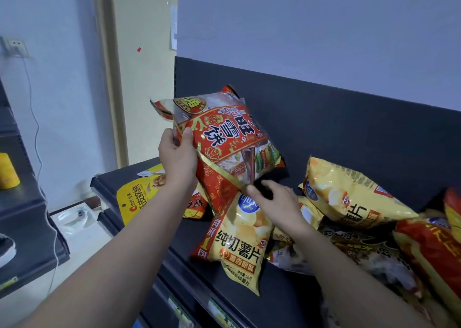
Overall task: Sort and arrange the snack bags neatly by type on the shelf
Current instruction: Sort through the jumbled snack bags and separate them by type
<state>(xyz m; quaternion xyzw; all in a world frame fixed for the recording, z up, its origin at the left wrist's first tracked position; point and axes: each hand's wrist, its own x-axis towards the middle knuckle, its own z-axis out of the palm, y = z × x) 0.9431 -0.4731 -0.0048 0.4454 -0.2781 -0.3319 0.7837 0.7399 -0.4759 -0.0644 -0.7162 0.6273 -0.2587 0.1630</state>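
Note:
My left hand (177, 154) grips the left edge of a large red rice-cracker bag (224, 138) and holds it tilted above the dark shelf (287, 285). My right hand (277, 203) reaches under that bag's lower edge, fingers spread and relaxed, resting on the pile. Directly below lies a yellow potato-chip bag (239, 248) with a red strip on its left side. A second yellow chip bag (349, 198) leans against the shelf's back panel on the right. More red and dark bags (374, 250) are heaped at the far right.
A flat yellow pack (139, 198) lies at the shelf's left end, partly hidden by my left forearm. A dark back panel (324, 118) rises behind the bags. Another shelf unit (22, 223) stands at the left, with a hanging white cable (37, 138).

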